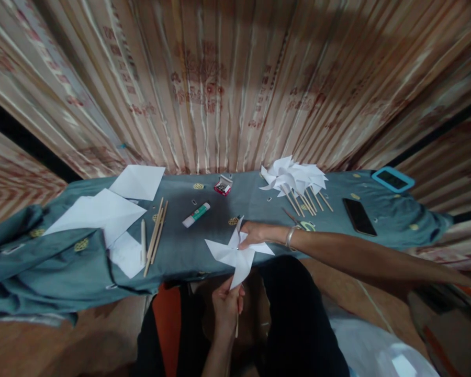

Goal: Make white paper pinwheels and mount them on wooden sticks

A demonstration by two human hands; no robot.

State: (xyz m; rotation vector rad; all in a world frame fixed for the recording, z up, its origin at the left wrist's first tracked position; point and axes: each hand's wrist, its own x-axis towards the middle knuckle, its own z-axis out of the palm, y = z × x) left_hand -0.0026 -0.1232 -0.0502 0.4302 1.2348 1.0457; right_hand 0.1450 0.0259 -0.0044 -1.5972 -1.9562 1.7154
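A white paper pinwheel is held over the table's front edge, its blades spread toward me. My left hand is closed around its wooden stick, whose lower end pokes out below the fist. From the right, my right hand reaches in with a silver bangle on the wrist and grips the pinwheel near its centre; some fingers are hidden behind the paper. Beyond the pinwheel lie a glue stick and a small red-and-white box of pins with its lid up.
Finished pinwheels are heaped at the back right, near scissors, a black phone and a blue-framed device. Leftward lie several wooden sticks, a white pencil-like rod and white paper sheets. A curtain hangs behind the cloth-covered table.
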